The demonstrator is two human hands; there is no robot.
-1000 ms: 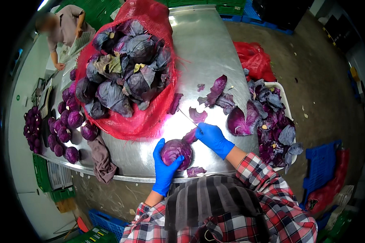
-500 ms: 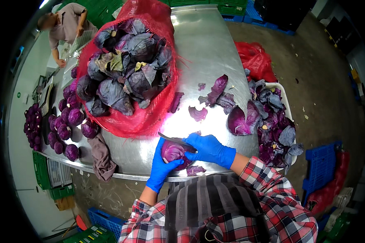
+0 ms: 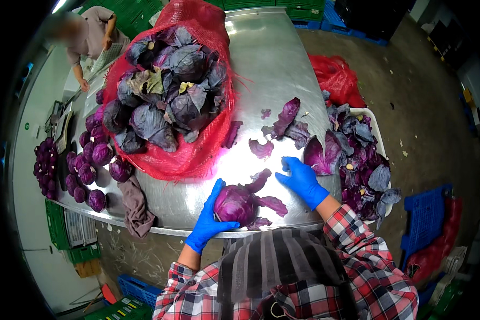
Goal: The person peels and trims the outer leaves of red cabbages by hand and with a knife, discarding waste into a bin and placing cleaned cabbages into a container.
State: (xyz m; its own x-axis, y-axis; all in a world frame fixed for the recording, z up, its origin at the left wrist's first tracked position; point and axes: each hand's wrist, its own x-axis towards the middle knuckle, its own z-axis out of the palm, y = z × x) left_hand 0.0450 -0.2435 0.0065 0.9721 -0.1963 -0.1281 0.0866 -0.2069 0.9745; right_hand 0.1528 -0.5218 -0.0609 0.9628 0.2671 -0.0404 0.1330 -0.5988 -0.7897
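A peeled red cabbage (image 3: pixel 236 206) rests near the table's front edge. My left hand (image 3: pixel 208 220), in a blue glove, grips its left side, thumb low in front and fingers along the far side. Loose purple leaves (image 3: pixel 272 205) fan out to the right of the head. My right hand (image 3: pixel 305 184), also gloved, is held apart from the cabbage over the right part of the table. Its fingers are curled, and what they hold, if anything, is hidden; no knife blade shows. Just beyond it lies a large cupped leaf (image 3: pixel 321 156).
A red mesh sack (image 3: pixel 184 165) full of untrimmed cabbages stands at the back left. Trimmed heads (image 3: pixel 102 153) and a brown cloth (image 3: pixel 136 208) lie left of it. A white bin (image 3: pixel 377 128) heaped with leaves stands at right. Another person (image 3: pixel 93 40) works far left.
My right hand has moved right, away from the cabbage, and the knife is out of sight. The head now shows its rounded side, with more leaves loose beside it.
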